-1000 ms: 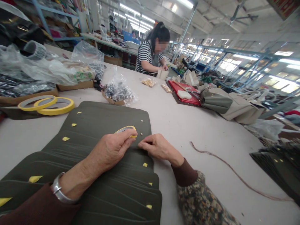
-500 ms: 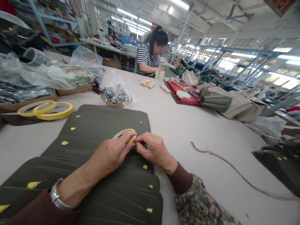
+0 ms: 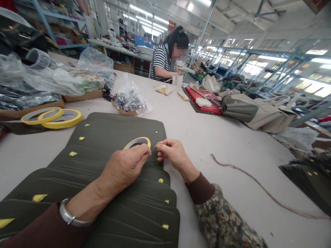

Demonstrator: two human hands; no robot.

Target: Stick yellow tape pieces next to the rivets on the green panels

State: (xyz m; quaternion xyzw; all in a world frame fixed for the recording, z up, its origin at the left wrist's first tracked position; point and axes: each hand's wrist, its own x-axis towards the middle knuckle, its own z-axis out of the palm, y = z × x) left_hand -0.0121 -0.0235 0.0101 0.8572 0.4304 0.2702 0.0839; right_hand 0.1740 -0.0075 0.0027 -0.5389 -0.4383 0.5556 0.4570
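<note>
My left hand (image 3: pixel 130 165) is closed on a roll of yellow tape (image 3: pixel 146 140), its ring standing up beyond my fingers. Just to the right, my right hand (image 3: pixel 172 153) pinches something tiny at its fingertips, perhaps a torn bit of tape; it is too small to make out. Both hands hover over a stack of overlapping dark olive panels (image 3: pixel 113 131). Small yellow tape pieces (image 3: pixel 73 154) stick along the panels' left and right sides. A small shiny metal stud (image 3: pixel 156 132) sits near the top panel's right edge.
Two more yellow tape rolls (image 3: pixel 64 119) lie at the left by plastic-wrapped goods (image 3: pixel 67 81). A bag of dark parts (image 3: pixel 130 100) stands behind the panels. Across the table (image 3: pixel 196 144) a person (image 3: pixel 167 58) works. A brown cord (image 3: pixel 245 174) and more dark panels (image 3: pixel 307 175) lie right.
My right hand has moved apart from the tape roll, slightly up and right, fingertips still pinched. My left hand stays on the roll, its fingers curled more tightly.
</note>
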